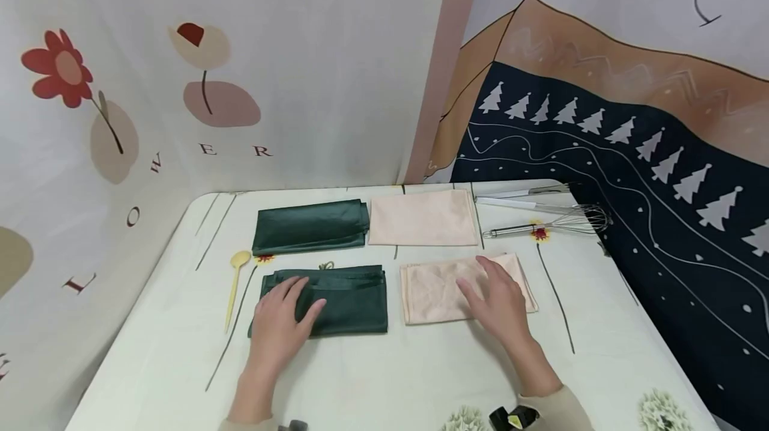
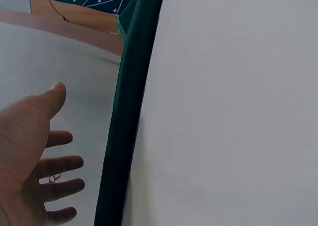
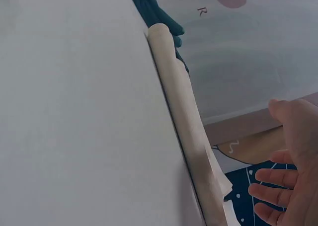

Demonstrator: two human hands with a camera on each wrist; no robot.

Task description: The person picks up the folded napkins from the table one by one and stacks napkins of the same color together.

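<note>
My left hand hovers over the left part of the front dark green folded cloth; in the left wrist view its fingers are spread, holding nothing, above the cloth's folded edge. My right hand is over the front pale pink folded cloth, thumb and fingers apart; the right wrist view shows it off the cloth. Behind these lie a second dark green folded cloth and a second pale pink folded cloth, side by side.
A yellow spoon lies at the left. At the back right are a wire whisk and slim utensils with pale handles. The white patterned tablecloth extends toward me, with printed curtains standing behind and to the right.
</note>
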